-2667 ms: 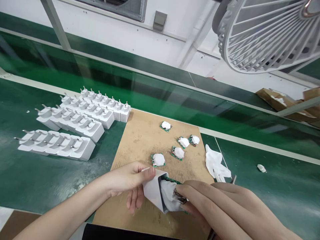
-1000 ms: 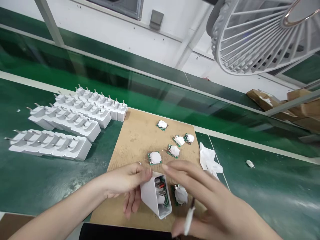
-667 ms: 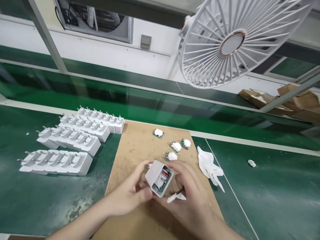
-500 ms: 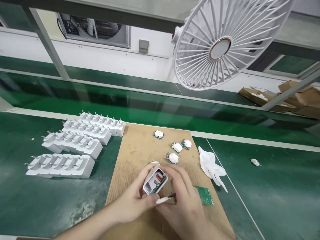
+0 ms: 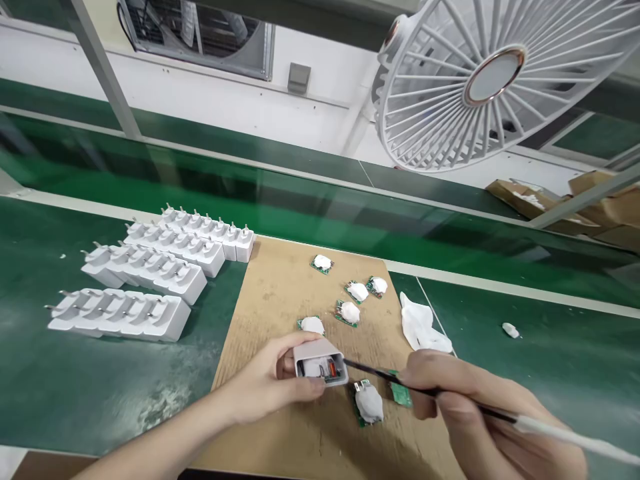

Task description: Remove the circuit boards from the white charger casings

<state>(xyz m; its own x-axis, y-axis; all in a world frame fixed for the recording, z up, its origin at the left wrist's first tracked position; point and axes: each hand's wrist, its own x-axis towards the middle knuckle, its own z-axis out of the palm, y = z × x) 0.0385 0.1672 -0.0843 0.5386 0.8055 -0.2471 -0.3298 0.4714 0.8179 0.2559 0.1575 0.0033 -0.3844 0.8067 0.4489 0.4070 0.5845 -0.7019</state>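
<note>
While the green work table [image 5: 75,393] carries rows of white charger housings [image 5: 145,267] on the left, a brown cardboard mat [image 5: 280,293] lies in the middle with small circuit boards [image 5: 350,312] capped in white paste. Above the near part of this mat, the left hand [image 5: 270,387] is closed around one open charger shell [image 5: 320,362], thumb on top, with the open mouth turned toward the right. The right hand [image 5: 470,407] lies to the right of the shell and pinches a thin brush [image 5: 430,390]. Its long axis runs from lower right up to the left, and the dark tip touches the right edge of the opening. One more pasted board [image 5: 369,403] lies just below the shell.
</note>
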